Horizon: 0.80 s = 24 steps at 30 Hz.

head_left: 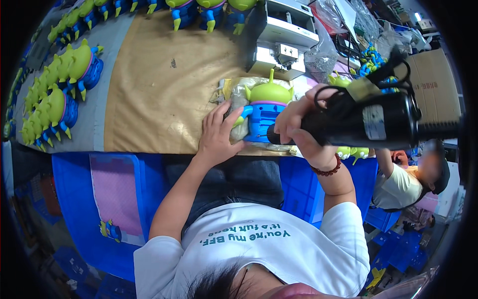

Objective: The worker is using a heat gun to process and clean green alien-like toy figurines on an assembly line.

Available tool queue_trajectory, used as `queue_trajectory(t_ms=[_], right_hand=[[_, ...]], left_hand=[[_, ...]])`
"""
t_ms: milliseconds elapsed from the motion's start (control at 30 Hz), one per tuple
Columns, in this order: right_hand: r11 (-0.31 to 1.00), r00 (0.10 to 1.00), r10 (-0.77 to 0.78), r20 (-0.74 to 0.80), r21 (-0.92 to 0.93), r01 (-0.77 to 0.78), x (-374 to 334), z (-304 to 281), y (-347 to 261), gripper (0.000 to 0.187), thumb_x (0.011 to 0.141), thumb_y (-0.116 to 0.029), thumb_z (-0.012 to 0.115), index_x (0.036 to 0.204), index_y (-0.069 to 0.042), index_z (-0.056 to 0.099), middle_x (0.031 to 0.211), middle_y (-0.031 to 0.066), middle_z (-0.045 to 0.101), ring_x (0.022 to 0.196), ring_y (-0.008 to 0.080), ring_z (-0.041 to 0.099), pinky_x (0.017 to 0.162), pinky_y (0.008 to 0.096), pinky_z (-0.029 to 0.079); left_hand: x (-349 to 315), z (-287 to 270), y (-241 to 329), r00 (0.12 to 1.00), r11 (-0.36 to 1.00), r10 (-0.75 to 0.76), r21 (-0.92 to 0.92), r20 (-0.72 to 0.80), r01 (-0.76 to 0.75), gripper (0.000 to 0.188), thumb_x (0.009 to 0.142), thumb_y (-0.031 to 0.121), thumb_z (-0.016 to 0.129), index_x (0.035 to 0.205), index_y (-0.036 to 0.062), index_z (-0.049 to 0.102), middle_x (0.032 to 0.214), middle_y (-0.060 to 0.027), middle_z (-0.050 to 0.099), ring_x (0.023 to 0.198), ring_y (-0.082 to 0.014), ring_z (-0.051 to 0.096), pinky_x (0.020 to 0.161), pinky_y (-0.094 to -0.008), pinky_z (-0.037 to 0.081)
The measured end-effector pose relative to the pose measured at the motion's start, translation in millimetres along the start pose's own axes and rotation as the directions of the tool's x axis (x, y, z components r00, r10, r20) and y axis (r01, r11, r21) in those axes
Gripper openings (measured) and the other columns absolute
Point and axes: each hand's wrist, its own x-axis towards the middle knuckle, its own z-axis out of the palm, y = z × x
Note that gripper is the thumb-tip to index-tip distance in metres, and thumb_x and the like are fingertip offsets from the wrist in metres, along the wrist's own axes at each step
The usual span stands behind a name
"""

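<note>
A toy figure [264, 115] with a green head and blue body lies on a plastic-wrapped pad [241, 89] at the table's near edge, its back with screw holes facing up. My right hand [303, 127] is closed around a black electric screwdriver [348, 124], held nearly level. The screwdriver's thin tip points left at the lower part of the toy's back; whether it sits in a hole I cannot tell. My left hand [219, 130] lies at the toy's left side, fingers spread over the pad's edge and thumb by its blue arm.
Rows of similar toy figures [79, 62] stand at the left and along the far edge. A white machine [284, 37] stands beyond the pad. Blue bins [72, 199] sit below the table. A black cable [408, 84] loops over the screwdriver. Another person [403, 182] works at the right.
</note>
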Motion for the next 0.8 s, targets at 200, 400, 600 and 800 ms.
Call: queue_trajectory(t_ms=[200, 400, 600, 800], right_hand=[[1.0, 0.997, -0.026, 0.078, -0.002, 0.026, -7.1, -4.8, 8.2, 0.056, 0.08, 0.009, 0.062, 0.129, -0.008, 0.041, 0.082, 0.0054, 0.058, 0.075, 0.0169, 0.059, 0.071, 0.0307, 0.047], [0.998, 0.985, -0.06, 0.163, -0.002, 0.061, -2.1, -2.5, 13.6, 0.048, 0.086, -0.005, 0.07, 0.122, -0.012, 0.039, 0.072, 0.0044, 0.057, 0.058, 0.0171, 0.057, 0.06, 0.0357, 0.05], [0.984, 0.962, -0.127, 0.242, 0.15, 0.092, -3.3, -3.2, 17.4, 0.047, 0.083, 0.0, 0.068, 0.121, -0.011, 0.043, 0.074, 0.0052, 0.059, 0.056, 0.0175, 0.056, 0.055, 0.0338, 0.048], [0.99, 0.965, -0.124, 0.231, 0.086, 0.107, -11.7, -8.2, 26.6, 0.047, 0.084, -0.002, 0.069, 0.123, -0.01, 0.043, 0.072, 0.0051, 0.059, 0.058, 0.0179, 0.056, 0.057, 0.0341, 0.048]], left_hand=[[0.4, -2.1, 1.5, 1.0, 1.0, -0.006, -0.002, 0.016, 0.006, 0.093, 0.066, 0.028, 0.087, 0.146, 0.017, 0.042, 0.147, -0.0183, 0.04, 0.135, -0.0386, 0.039, 0.111, -0.0486, 0.031], [-1.1, -0.2, -0.8, 1.0, 1.0, -0.009, -0.015, 0.003, 0.009, 0.094, 0.063, 0.025, 0.086, 0.146, 0.0219, 0.042, 0.146, -0.0162, 0.039, 0.136, -0.0367, 0.038, 0.11, -0.0484, 0.031], [-2.8, 0.2, 2.0, 1.0, 1.0, -0.021, -0.003, 0.008, 0.021, 0.096, 0.063, 0.024, 0.086, 0.147, 0.022, 0.041, 0.146, -0.0164, 0.039, 0.136, -0.0367, 0.038, 0.11, -0.0489, 0.03], [-3.7, -2.8, 7.3, 0.998, 0.998, -0.056, -0.005, 0.018, 0.056, 0.083, 0.073, 0.035, 0.081, 0.145, 0.0189, 0.044, 0.146, -0.0158, 0.038, 0.135, -0.0369, 0.038, 0.111, -0.0481, 0.03]])
